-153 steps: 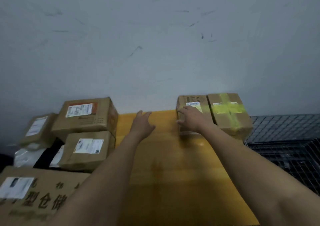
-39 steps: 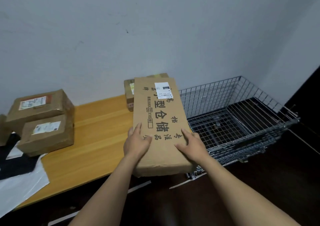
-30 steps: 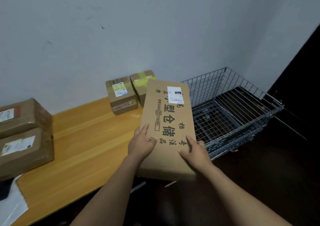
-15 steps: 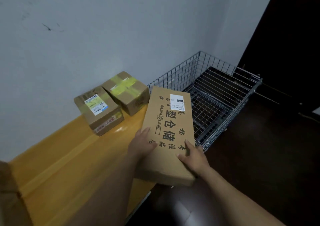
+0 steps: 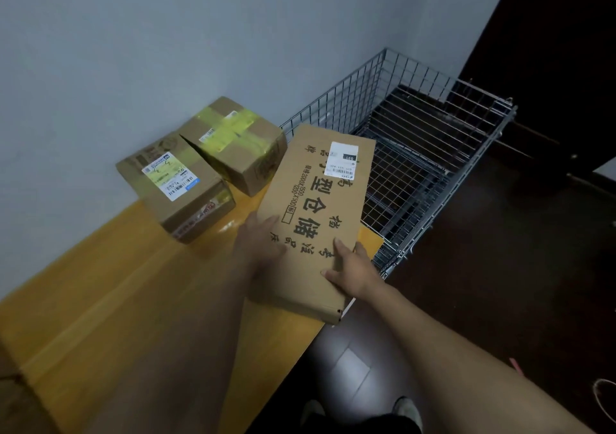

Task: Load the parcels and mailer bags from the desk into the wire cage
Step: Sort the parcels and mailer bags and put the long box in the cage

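We seem to be in a parcel-handling storeroom. Taped cardboard parcels [image 5: 176, 183] with shipping labels sit at the far edge of a wooden desk [image 5: 116, 300] against a bare wall [image 5: 166, 50]. A flat carton [image 5: 316, 207] bears a barcode sticker. A wire cage [image 5: 346, 100] stands on the dark floor [image 5: 500, 283] at the desk's right end.

Bare forearms [image 5: 450, 340], dark trousers [image 5: 366, 428], what look like pale shoes [image 5: 405, 408]

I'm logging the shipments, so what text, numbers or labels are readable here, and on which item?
"型仓储": long flat cardboard box, large print.
"2000X1500": same box, small print.
"1200X500": beside it.
"031": its white label.
Its other characters: unclear.
Labels on the yellow-taped cardboard box and the plain cardboard box beside it: too blurred to read.
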